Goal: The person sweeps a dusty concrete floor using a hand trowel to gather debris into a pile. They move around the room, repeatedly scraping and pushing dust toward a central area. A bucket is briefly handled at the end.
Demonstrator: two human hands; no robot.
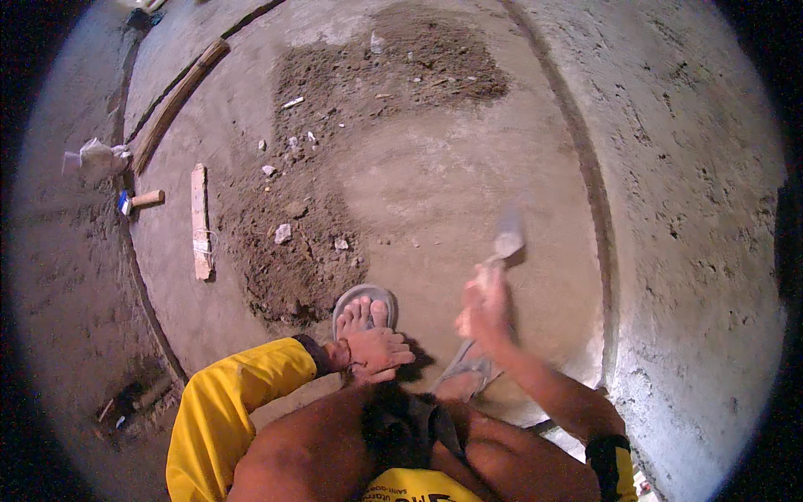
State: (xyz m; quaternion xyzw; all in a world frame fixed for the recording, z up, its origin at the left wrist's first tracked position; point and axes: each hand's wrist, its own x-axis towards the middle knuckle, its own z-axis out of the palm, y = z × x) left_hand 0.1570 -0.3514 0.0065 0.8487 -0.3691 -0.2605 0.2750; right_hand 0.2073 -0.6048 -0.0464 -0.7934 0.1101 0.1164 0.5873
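A small trowel [508,241] is in my right hand [485,303], its grey blade pointing away from me just over the smoothed floor [460,180]. The blade and the hand are smeared by motion, so whether the blade touches the floor I cannot tell. Near my left foot, my left hand [378,351] lies flat with its fingers stretched out, holding nothing. Rough grey-brown mortar [293,259] with stone bits lies loose to the left of the smooth patch and continues beyond it.
A wooden strip [200,222] lies at left, beside a wooden-handled brush [142,200]. Farther back are a long bundle of thin sticks [180,105] and a crumpled plastic bag [102,159]. A rough wall [677,192] rises at right. My sandalled foot [365,305] borders the mortar.
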